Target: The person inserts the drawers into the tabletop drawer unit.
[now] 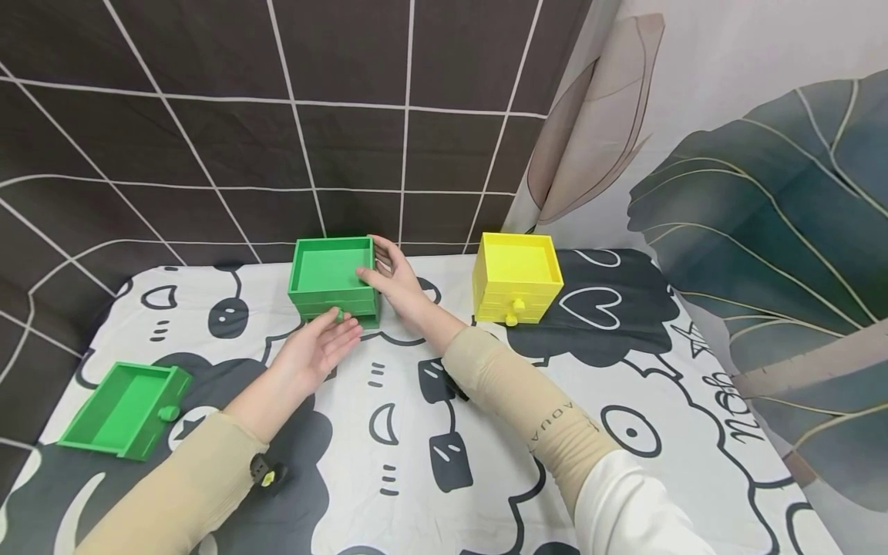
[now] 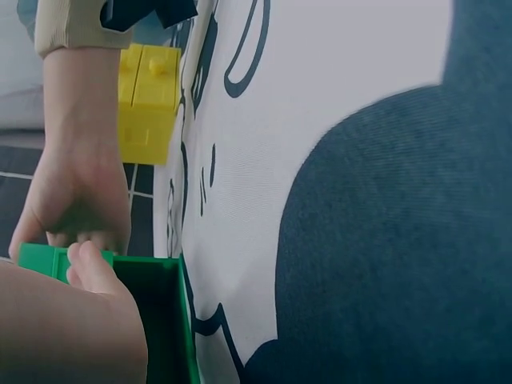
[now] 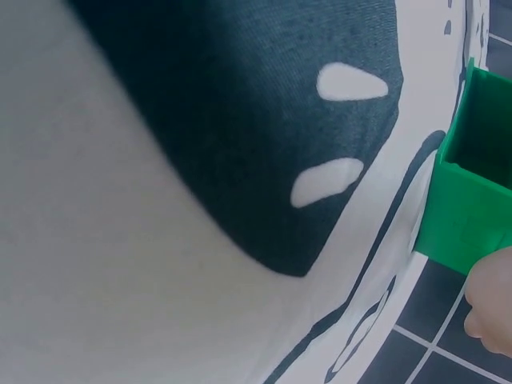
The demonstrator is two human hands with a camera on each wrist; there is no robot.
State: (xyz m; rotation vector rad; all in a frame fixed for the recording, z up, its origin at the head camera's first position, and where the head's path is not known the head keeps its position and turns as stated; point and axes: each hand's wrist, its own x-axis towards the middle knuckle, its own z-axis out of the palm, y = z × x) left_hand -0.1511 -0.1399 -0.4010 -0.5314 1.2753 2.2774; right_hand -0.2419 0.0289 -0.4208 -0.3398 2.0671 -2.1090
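A small green drawer cabinet (image 1: 331,267) with an open tray top stands at the back of the cloth. Its right side is held by my right hand (image 1: 395,279), thumb over the top rim and fingers round the far side. At the front, my left hand (image 1: 314,353) pinches the upper drawer's round knob (image 1: 339,314) between thumb and finger, the other fingers extended. Below that drawer, the left wrist view shows an open dark slot (image 2: 164,320). A loose green drawer (image 1: 125,408) lies tilted at the left, its knob facing right.
To the right stands a yellow drawer cabinet (image 1: 520,270) with two knobs on its front. A black-and-white patterned cloth (image 1: 375,478) covers the surface. Behind hangs a dark curtain (image 1: 347,146) with white grid lines, and a leaf-printed curtain (image 1: 784,231) hangs at the right.
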